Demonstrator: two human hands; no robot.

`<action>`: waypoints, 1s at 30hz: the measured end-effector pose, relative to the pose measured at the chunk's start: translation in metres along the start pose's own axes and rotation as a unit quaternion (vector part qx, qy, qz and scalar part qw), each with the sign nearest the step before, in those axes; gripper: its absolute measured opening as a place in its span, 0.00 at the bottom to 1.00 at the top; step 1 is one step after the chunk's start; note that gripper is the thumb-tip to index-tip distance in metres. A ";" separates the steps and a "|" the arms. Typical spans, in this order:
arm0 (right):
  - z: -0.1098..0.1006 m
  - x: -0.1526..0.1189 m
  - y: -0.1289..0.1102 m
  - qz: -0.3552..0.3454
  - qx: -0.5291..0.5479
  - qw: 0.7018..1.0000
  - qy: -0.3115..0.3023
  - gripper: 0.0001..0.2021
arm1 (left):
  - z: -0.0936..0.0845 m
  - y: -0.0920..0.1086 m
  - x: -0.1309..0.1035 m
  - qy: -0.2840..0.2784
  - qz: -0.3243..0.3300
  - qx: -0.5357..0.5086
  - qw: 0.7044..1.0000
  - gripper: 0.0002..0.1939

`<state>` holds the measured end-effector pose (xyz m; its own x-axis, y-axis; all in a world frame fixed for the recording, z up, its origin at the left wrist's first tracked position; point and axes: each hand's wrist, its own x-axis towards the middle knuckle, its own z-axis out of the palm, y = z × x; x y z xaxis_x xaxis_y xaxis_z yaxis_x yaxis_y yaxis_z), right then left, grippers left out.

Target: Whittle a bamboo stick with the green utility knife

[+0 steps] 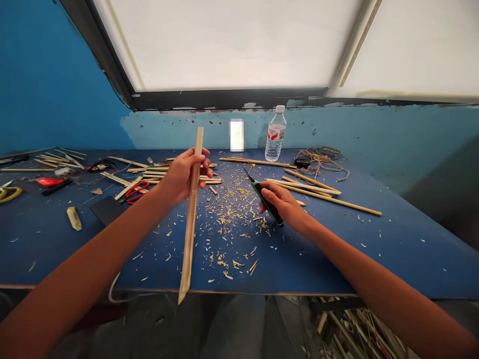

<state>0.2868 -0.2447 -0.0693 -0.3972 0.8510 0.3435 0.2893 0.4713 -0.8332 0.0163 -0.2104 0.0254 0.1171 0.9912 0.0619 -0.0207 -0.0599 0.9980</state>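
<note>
Pale bamboo makes up the long strip [191,209] that the left hand [183,174] grips near its upper part, fingers wrapped around it; the strip stands steeply over the bench [392,249], its top end raised toward the wall and its pointed lower end hanging past the near edge. The right hand [284,204] is clenched around a knife [264,197] with a dark green handle, its blade pointing up and to the left, well apart from the strip. Between and below the two hands, a scatter of light shavings [232,214] lies on the blue surface. Behind the left hand rests a loose pile of cut strips [157,172], and beside it red-handled scissors [135,190] and a dark flat block [107,209]. Farther left lie more sticks, a red tool [48,181] and a yellow-handled tool [9,193] at the edge of view. Behind the right hand several long sticks [318,192] lie side by side, with a tangle of twine [322,162] beyond them. A clear water bottle [276,134] with a red label stands upright by the blue wall, below a window.
</note>
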 end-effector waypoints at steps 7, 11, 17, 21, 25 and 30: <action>0.006 -0.007 -0.020 -0.059 0.048 0.996 0.039 0.19 | 0.028 0.003 -0.075 -0.166 -0.030 -0.081 0.982 0.09; 0.008 -0.008 -0.034 -0.139 -0.009 0.988 0.071 0.17 | 0.032 -0.011 -0.098 -0.221 -0.055 -0.162 0.960 0.06; 0.007 -0.012 -0.034 -0.202 -0.099 0.968 0.108 0.15 | 0.031 -0.029 -0.093 -0.228 -0.123 -0.221 0.940 0.08; 0.005 -0.020 -0.029 -0.220 -0.164 0.959 0.067 0.16 | 0.034 -0.047 -0.084 -0.248 -0.126 -0.206 0.938 0.08; 0.008 -0.025 -0.025 -0.212 -0.212 0.953 0.036 0.17 | 0.036 -0.062 -0.082 -0.255 -0.177 -0.214 0.926 0.08; 0.018 -0.031 -0.025 -0.168 -0.200 0.965 0.024 0.15 | 0.032 -0.072 -0.090 -0.265 -0.223 -0.231 0.909 0.08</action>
<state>0.2759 -0.2873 -0.0668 -0.4883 0.6405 0.5927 0.4682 0.7654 -0.4415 0.0391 -0.2992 -0.0517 0.6758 0.7012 -0.2271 -0.2537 0.5106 0.8215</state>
